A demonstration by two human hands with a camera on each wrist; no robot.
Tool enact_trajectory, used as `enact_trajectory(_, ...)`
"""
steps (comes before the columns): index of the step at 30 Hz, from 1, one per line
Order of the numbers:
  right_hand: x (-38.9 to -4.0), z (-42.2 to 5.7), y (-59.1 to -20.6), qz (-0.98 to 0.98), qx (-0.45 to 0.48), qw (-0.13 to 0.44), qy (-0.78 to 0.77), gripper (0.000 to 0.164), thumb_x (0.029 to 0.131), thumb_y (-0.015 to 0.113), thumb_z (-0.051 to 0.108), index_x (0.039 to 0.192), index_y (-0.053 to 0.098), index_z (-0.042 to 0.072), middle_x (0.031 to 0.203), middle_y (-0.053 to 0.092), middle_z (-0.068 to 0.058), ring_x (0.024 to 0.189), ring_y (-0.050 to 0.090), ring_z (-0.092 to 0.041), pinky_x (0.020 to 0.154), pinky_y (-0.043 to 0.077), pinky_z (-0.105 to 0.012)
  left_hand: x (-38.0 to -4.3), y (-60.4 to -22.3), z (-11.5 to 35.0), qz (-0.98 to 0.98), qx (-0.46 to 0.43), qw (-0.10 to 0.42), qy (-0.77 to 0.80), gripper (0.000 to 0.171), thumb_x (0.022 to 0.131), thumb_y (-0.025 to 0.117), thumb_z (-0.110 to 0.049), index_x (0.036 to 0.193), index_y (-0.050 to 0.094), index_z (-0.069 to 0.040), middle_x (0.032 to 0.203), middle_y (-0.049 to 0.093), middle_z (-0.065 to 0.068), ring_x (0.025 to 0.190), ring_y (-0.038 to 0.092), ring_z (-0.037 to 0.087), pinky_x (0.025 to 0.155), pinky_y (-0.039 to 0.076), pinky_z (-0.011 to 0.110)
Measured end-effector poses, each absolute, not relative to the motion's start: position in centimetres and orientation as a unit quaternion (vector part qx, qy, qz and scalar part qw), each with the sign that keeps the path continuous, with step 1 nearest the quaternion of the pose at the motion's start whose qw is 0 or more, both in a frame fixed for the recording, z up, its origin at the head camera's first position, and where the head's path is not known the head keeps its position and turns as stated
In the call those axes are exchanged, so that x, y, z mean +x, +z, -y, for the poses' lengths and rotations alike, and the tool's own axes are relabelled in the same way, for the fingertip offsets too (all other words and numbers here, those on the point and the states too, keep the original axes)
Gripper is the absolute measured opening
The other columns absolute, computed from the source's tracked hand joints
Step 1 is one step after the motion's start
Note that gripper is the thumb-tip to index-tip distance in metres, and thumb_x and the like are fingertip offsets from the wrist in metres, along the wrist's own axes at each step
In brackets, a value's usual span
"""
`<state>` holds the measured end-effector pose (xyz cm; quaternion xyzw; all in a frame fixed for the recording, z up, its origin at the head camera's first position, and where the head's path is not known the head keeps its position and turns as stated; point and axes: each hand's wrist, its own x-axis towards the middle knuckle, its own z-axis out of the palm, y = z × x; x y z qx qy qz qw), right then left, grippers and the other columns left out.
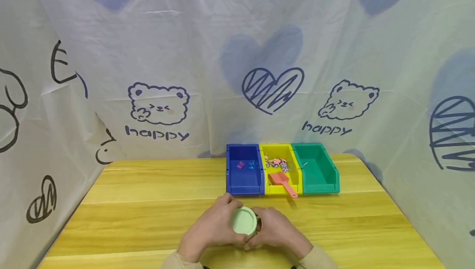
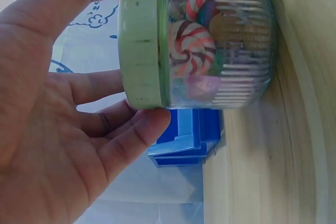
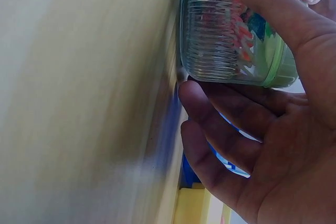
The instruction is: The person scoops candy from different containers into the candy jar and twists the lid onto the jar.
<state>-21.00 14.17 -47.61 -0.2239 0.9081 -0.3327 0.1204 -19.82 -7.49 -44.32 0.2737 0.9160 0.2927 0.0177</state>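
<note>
A ribbed clear glass jar (image 2: 244,40) with a pale green lid (image 1: 243,221) stands on the table between both hands. Swirled candies (image 2: 193,48) and other colourful pieces show through its glass. My left hand (image 1: 215,224) grips the lid by its rim, thumb on one side and fingers on the other. Around the jar's glass body, my right hand (image 1: 276,228) curls its thumb and fingers, as the right wrist view shows. The lid sits on the jar's mouth.
Beyond the hands three joined bins stand in a row: a blue bin (image 1: 245,190) with two small pieces, a yellow bin (image 1: 298,174) with several candies, and a green bin (image 1: 324,188) holding a small pale item. A pink scoop (image 1: 279,178) leans over the yellow bin's front edge.
</note>
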Motion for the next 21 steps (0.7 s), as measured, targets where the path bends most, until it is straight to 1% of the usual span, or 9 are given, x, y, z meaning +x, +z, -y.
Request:
enact_trajectory(3,-21.03,-14.24,-47.62,-0.908,-0.226,0.12,-0.331,0.06,0.06,0.099,0.043,0.107,0.069,0.02,0.075,0.057,0.01,0.07,0.05,-0.007,0.062,0.041,-0.024,-19.83,-44.41,7.52,-0.91,0.289,0.007,0.296,0.073,0.065,0.094,-0.039,0.124,0.07,-0.001,0.11,0.057,0.002,0.096,0.054,0.014,0.079,0.055,0.026)
enact_trajectory(7,-21.09,-14.36,-47.66,-0.907,-0.232,0.113,-0.332,0.06,0.059,0.099,0.043,0.106,0.07,0.021,0.076,0.057,0.011,0.069,0.05,-0.006,0.061,0.041,-0.024,-20.02,-44.57,7.63,-0.902,0.301,0.01,0.31,0.07,0.063,0.094,-0.034,0.123,0.072,-0.003,0.113,0.059,0.002,0.098,0.056,0.013,0.082,0.055,0.027)
enact_trajectory(15,-21.07,-14.43,-47.63,-0.907,-0.238,0.109,-0.331,0.061,0.059,0.1,0.041,0.108,0.069,0.02,0.076,0.056,0.012,0.07,0.05,-0.006,0.062,0.041,-0.024,-20.44,-44.65,7.96,-0.883,0.325,0.039,0.336,0.065,0.064,0.094,-0.026,0.123,0.073,-0.008,0.117,0.06,-0.001,0.102,0.059,0.013,0.089,0.054,0.027)
enact_trajectory(21,-21.03,-14.32,-47.54,-0.907,-0.237,0.113,-0.328,0.064,0.06,0.1,0.042,0.112,0.07,0.019,0.078,0.058,0.012,0.072,0.051,-0.006,0.063,0.042,-0.024,-20.62,-44.59,8.3,-0.876,0.331,0.064,0.345,0.067,0.065,0.093,-0.02,0.127,0.072,-0.008,0.129,0.061,0.0,0.111,0.06,0.015,0.095,0.053,0.029)
